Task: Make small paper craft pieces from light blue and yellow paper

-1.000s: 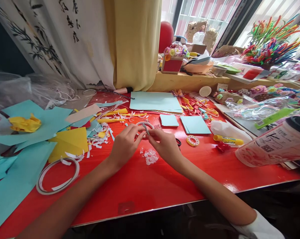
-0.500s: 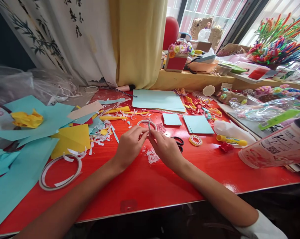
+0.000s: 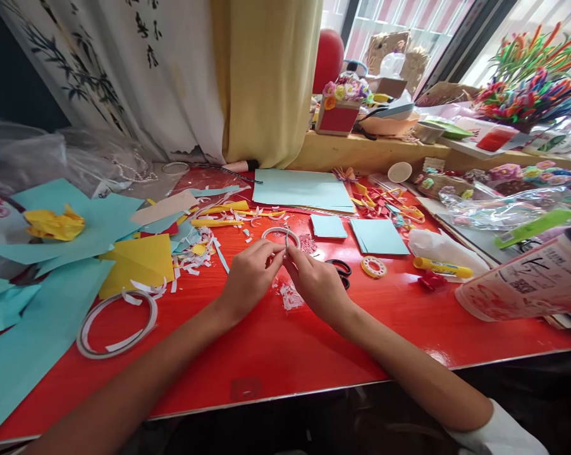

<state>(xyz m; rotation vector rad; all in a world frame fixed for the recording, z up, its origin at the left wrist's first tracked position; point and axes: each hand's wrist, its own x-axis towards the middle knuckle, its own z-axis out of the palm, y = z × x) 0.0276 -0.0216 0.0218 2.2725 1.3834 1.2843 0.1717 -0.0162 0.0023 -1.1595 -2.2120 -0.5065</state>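
over red table, left hand and right hand still pinch pale strip, now upright

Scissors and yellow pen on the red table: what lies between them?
A small roll of tape lies flat between the scissors and the yellow pen, in the head view.

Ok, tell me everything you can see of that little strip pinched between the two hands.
The strip is a small, thin, pale grey-white sliver that looks like paper or tape. It stands almost upright, its lower end pinched where the fingertips of the left hand and right hand meet, its upper end free. It is held above the red table, in front of a white tape ring. Finer detail is too small to tell.
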